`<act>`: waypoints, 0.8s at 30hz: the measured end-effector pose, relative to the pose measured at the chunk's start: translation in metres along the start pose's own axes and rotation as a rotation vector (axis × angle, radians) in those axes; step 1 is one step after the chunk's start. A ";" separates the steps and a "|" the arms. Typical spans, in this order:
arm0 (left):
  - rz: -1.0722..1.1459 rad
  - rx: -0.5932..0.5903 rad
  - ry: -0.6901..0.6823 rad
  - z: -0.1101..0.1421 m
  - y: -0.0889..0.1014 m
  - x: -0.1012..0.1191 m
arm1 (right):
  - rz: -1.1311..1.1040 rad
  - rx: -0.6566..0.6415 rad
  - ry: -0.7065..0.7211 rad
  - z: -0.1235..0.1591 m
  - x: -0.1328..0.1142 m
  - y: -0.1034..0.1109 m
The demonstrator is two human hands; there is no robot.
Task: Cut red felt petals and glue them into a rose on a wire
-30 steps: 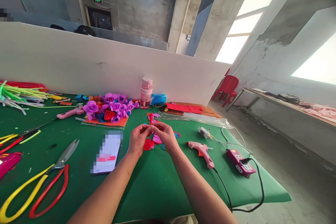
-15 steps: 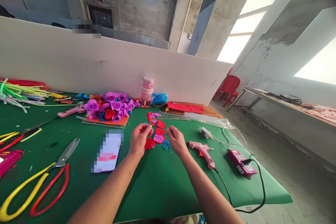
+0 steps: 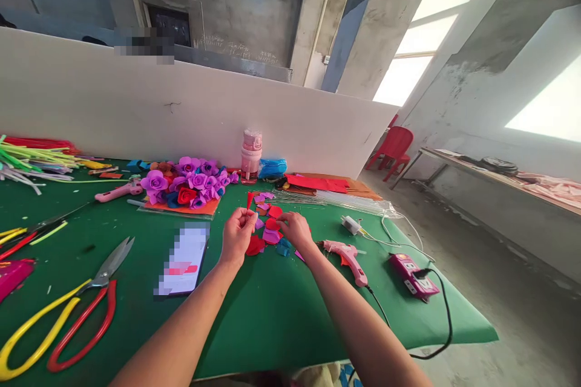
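Note:
My left hand [image 3: 238,233] is closed in a pinch around the lower end of a narrow, rolled red petal [image 3: 249,200], which stands upright above the fingers. Reaching leftward over the loose petals, my right hand [image 3: 296,231] has its fingers stretched out, fingertips at a flat red petal [image 3: 275,211]. Around them on the green tabletop [image 3: 272,308] lie purple petals [image 3: 271,236], another red petal [image 3: 255,245] and a blue piece [image 3: 284,247]. A pink glue gun [image 3: 345,256] rests to the right of my right hand.
Left of my hands lie a phone [image 3: 184,260], large scissors [image 3: 104,272] and a heap of purple and red flowers [image 3: 190,184]. A pink bottle [image 3: 251,157] stands at the back by the white partition [image 3: 204,109]. A corded purple power strip [image 3: 413,277] lies at right.
My right hand has moved left onto the loose petals, its fingers reaching out from a closed shape. The red petal in my left hand now shows clearly upright. The view has shifted slightly.

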State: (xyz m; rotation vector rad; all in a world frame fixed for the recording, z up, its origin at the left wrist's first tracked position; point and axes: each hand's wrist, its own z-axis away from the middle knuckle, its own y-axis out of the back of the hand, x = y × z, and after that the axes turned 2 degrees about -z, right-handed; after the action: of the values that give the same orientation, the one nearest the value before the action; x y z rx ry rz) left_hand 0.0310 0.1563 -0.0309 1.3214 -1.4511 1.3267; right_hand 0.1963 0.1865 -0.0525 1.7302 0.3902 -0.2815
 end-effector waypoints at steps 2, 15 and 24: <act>-0.029 0.006 -0.007 -0.001 0.000 -0.001 | 0.016 -0.008 -0.022 -0.003 -0.002 -0.004; -0.011 -0.027 0.002 -0.001 -0.001 -0.007 | 0.045 -0.038 -0.077 -0.008 0.002 -0.014; 0.000 -0.044 0.031 0.002 -0.002 -0.002 | -0.050 -0.011 -0.104 -0.011 -0.001 -0.018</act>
State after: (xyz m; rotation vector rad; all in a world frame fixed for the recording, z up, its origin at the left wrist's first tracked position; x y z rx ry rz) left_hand 0.0332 0.1550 -0.0329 1.2669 -1.4519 1.3023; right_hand 0.1874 0.2000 -0.0660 1.6895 0.3581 -0.4031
